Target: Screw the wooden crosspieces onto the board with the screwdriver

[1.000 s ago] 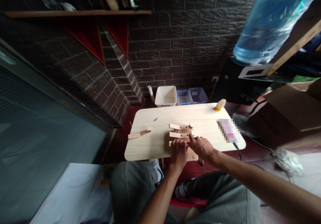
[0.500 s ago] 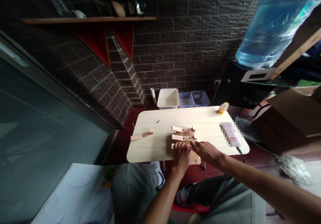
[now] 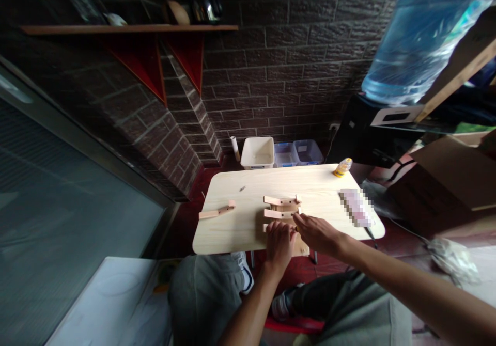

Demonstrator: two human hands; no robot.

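Note:
On the near side of the light wooden table (image 3: 225,235) lies a wooden board (image 3: 303,248) with curved wooden strips fastened across it. The far strip (image 3: 273,200) and the middle strip (image 3: 273,214) show dark screw holes. My left hand (image 3: 279,240) is closed over the nearest strip (image 3: 265,227), covering most of it. My right hand (image 3: 315,231) is closed just right of it, fingers pinched over the assembly. A small yellow bit shows between the hands; the rest is hidden. A loose curved strip (image 3: 215,213) lies at the left.
Small metal screws (image 3: 242,188) lie on the table. A yellow-capped clear bottle (image 3: 343,167) stands at the back right, near a blurred-out flat object (image 3: 356,207). Behind the table are a white bin (image 3: 258,167) and blue-tinted plastic boxes (image 3: 308,152). A cardboard box (image 3: 445,181) is at the right.
My right hand has shifted slightly up and turned at the wrist, and a yellow bit now shows beside its fingers. My left hand stays on the nearest strip. The camera view has shifted slightly.

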